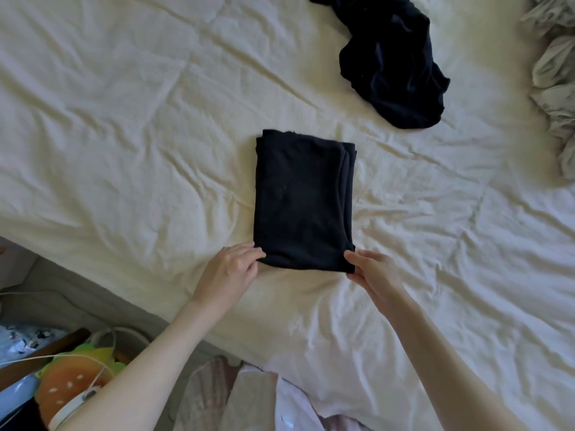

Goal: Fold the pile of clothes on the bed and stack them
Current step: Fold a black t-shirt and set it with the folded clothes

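On the bed's cream sheet (124, 126), seen from above via head cam: 2 black garments, 2 bare hands, 1 grey bedding heap.

Garment 1: folded black garment (301, 200), a neat upright rectangle lying flat at approx. centre of the sheet. Plain dark knit, no print visible; several layered edges show along its right side, w/ a curved seam or fold running down that side. Near edge is the thick folded end.

Left hand (231, 269) is at the rectangle's near-left corner, fingers curled and pinching the fabric edge. Right hand (371, 275) is at the near-right corner, thumb and fingers pinching that corner. Both forearms reach in from the bottom of the frame.

Garment 2: crumpled black garment (395, 66), unfolded, bunched in a loose heap at upper right, well apart from the folded one and running off the top edge. Type can't be told.

Grey rumpled bedding (553, 88) sits along the right edge.

Sheet is heavily wrinkled. Bed's edge runs diagonally at lower left. Beyond it, on the floor side: 1 orange-and-green fruit-shaped item (73, 384), white cables (102, 343), and pale pink fabric (298, 409) at bottom centre.
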Action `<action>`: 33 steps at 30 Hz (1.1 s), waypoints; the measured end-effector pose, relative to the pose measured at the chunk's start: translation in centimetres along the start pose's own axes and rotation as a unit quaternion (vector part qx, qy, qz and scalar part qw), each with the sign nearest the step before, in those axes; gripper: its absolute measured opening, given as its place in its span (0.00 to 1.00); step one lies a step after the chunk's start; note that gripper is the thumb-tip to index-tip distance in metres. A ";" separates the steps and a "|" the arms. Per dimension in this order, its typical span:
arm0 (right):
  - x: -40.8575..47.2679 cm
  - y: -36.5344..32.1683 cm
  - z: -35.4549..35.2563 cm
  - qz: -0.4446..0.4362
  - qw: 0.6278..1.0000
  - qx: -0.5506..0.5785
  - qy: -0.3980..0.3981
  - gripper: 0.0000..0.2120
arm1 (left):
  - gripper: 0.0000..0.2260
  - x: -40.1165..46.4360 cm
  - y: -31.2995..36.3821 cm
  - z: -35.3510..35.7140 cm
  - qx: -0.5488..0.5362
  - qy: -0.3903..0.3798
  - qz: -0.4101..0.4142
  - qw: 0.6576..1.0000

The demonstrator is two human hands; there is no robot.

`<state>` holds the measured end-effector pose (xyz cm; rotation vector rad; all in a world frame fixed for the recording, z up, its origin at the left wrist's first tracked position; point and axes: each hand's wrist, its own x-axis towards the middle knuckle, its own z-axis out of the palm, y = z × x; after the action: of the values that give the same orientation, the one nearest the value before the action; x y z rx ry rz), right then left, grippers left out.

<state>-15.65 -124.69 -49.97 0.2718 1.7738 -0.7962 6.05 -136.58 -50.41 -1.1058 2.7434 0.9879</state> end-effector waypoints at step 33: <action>6.7 -8.3 3.4 -0.115 0.988 -0.063 0.077 0.13 | 0.09 12.4 -2.6 -0.1 -0.421 0.086 -0.433 0.793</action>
<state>-20.04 -134.40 -53.49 0.0456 2.0174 -0.8387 -1.63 -145.70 -54.79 -2.2952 1.3624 1.9383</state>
